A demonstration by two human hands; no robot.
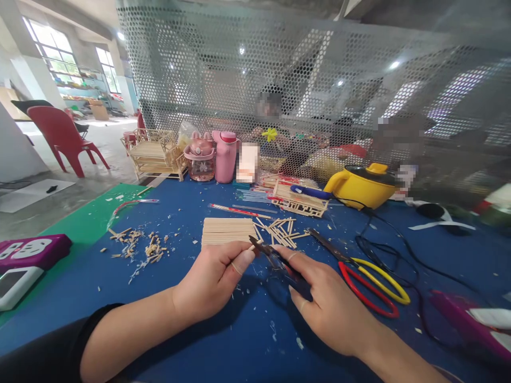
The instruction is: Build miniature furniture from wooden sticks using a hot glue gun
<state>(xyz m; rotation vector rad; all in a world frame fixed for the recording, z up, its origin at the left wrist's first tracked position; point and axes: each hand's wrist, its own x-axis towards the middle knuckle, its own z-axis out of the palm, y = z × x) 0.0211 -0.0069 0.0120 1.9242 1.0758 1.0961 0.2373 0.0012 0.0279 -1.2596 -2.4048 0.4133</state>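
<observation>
My left hand point(213, 279) is curled in a pinch near the tip of a small dark cutter point(275, 260); what its fingers pinch is too small to make out. My right hand point(327, 306) grips the cutter's dark handles, its jaws pointing left toward my left fingertips. Just beyond my hands lies a flat panel of wooden sticks point(227, 231) side by side. A loose heap of short sticks point(281, 229) lies to its right on the blue table mat point(247, 340).
Scissors with red and yellow handles point(371, 279) lie right of my right hand, by a black cable point(399, 250). Wood offcuts point(143, 247) scatter at left. Behind stand a stick frame point(299, 202), yellow pot point(361, 186), pink bottles point(225, 157), a stick model point(155, 154) and mesh screen point(279, 80).
</observation>
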